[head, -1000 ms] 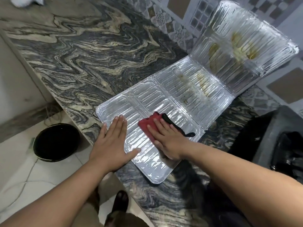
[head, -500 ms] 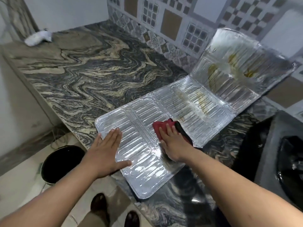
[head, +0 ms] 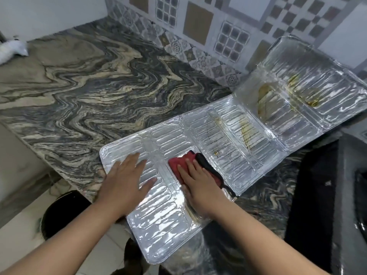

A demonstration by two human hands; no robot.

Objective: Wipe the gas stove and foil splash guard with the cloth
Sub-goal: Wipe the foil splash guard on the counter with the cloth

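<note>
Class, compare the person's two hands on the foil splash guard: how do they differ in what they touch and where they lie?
The left hand presses bare foil, while the right hand presses the red cloth. The left hand lies near the foil splash guard's left edge; the right hand lies nearer its middle fold. Both hands lie flat, fingers straight, on the same near panel.

Single head-worn wide-angle view, looking forward and steeply down from close above the table (head: 83, 92), facing the tiled wall (head: 198, 22); both forearms enter from the bottom edge.
</note>
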